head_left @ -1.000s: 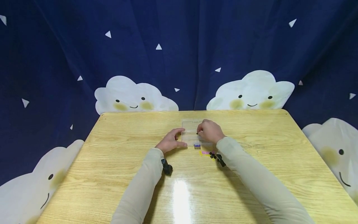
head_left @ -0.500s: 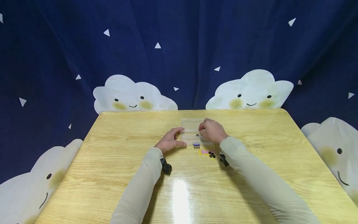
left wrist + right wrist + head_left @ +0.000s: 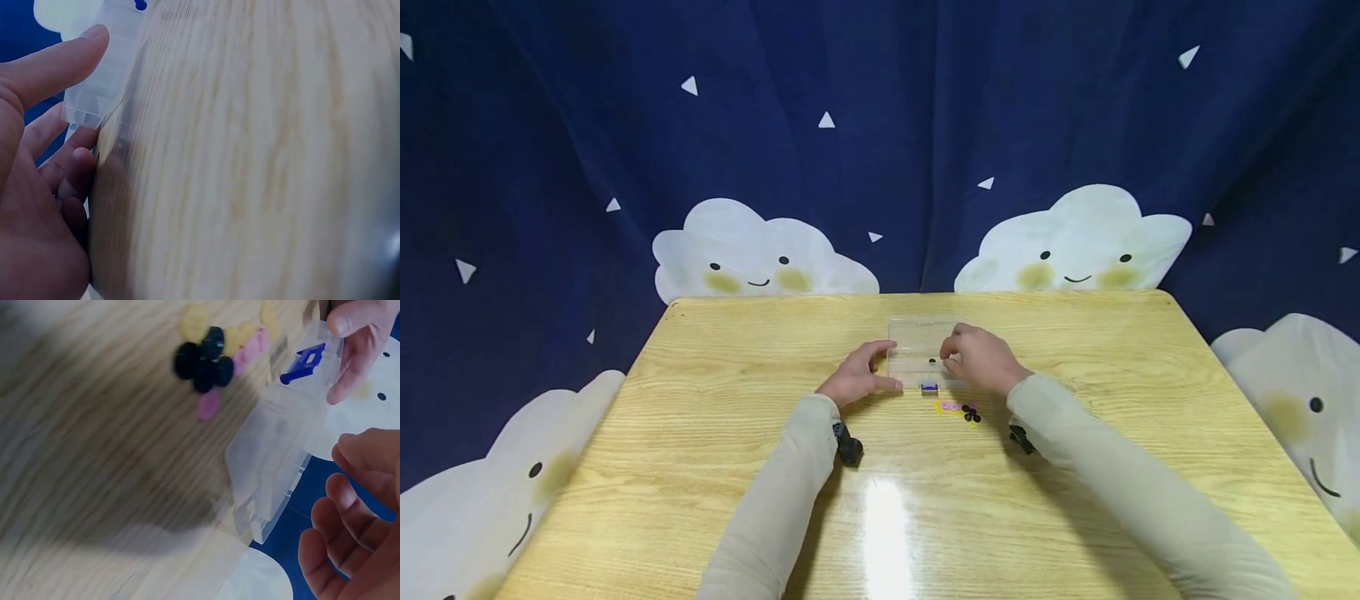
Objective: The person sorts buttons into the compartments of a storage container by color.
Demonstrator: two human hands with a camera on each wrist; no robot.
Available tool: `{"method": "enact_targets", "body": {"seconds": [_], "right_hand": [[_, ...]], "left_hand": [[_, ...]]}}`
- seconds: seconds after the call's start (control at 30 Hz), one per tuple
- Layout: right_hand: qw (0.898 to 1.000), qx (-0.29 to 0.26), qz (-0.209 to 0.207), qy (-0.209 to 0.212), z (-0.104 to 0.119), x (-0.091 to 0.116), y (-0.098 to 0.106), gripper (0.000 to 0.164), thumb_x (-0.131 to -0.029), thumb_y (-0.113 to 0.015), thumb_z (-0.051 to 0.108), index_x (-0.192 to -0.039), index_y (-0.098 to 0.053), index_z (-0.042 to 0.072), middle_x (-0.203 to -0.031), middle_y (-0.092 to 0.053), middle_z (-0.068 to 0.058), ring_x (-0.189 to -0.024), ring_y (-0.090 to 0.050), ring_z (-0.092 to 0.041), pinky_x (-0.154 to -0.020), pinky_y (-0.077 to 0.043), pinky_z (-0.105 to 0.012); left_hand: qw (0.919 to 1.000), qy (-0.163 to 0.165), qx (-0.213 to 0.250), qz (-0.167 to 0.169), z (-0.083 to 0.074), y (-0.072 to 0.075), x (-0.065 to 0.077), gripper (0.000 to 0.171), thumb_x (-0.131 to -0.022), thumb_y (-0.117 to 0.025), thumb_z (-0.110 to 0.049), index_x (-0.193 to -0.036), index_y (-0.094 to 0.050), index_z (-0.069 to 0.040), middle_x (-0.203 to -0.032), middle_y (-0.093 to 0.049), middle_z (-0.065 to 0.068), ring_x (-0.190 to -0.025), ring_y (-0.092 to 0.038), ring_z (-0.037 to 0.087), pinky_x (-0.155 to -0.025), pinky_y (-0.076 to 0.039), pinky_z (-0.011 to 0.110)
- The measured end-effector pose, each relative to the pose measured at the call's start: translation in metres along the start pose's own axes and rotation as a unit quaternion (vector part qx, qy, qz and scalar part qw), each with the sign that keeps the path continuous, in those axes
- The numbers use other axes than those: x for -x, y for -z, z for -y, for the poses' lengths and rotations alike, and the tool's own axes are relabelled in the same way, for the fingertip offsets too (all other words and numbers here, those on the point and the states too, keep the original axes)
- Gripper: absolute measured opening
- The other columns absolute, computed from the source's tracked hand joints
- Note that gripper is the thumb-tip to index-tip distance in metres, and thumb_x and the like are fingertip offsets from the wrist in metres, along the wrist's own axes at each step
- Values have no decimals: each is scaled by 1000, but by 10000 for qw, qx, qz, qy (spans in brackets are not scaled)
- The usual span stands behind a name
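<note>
Nearest to me on the table (image 3: 940, 500), loose black pieces (image 3: 972, 414) lie with pink pieces (image 3: 951, 407) and yellow pieces (image 3: 194, 323); if the black camera (image 3: 1022, 439) at the right wrist swings inward too low, I think it could scatter them. Just beyond, a blue part (image 3: 929, 387) is at the front of the clear box (image 3: 907, 369); inside or outside it, I cannot tell. The left hand (image 3: 855, 378) braces the left end of this box, thumb at the front, fingers behind; uneven pressure could make it slide, because it looks light. In the box's near half sits a single black piece (image 3: 932, 361), which a jolt could roll away. The right hand (image 3: 986, 360) hangs over the right part, fingers loosely bent and gripping nothing I can see; if it dips, it could knock the wall. Farthest, the lid (image 3: 913, 333) lies folded back; a push could flip it.
</note>
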State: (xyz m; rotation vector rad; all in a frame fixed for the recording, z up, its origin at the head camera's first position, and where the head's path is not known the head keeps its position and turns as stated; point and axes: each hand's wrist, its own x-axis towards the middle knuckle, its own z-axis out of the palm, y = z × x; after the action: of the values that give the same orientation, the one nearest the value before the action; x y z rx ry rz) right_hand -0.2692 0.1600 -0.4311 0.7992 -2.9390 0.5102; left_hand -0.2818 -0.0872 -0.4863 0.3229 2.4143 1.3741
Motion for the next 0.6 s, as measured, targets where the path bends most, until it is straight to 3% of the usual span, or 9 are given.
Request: {"method": "enact_targets", "body": {"seconds": [0.17, 0.43, 0.6], "right_hand": [[9999, -18, -114, 114, -4, 10, 5, 13, -92, -67, 12, -98, -78, 8, -94, -65, -5, -76, -60, -16, -69, -54, -35], [9997, -56, -140, 194, -2, 21, 12, 12, -91, -69, 15, -98, -78, 10, -97, -66, -4, -79, -62, -17, -68, -52, -34], [9993, -122, -175, 320, 2, 32, 11, 11, -91, -70, 15, -98, -78, 11, -96, -65, -3, -76, -60, -15, -66, -50, -31]], "left_hand": [[10000, 29, 32, -1, -1, 1, 1, 78, -83, -82, -23, -151, -43, -26, -154, -40, 6, -126, -45, 28, -108, -39, 47], [9998, -88, 143, 79, 3, 1, -1, 78, -84, -81, -22, -151, -42, -24, -152, -41, 6, -113, -42, 25, -93, -40, 40], [9998, -123, 163, 62, 3, 0, -1, 78, -84, -81, -23, -151, -43, -24, -153, -41, 7, -114, -43, 25, -94, -40, 40]]}}
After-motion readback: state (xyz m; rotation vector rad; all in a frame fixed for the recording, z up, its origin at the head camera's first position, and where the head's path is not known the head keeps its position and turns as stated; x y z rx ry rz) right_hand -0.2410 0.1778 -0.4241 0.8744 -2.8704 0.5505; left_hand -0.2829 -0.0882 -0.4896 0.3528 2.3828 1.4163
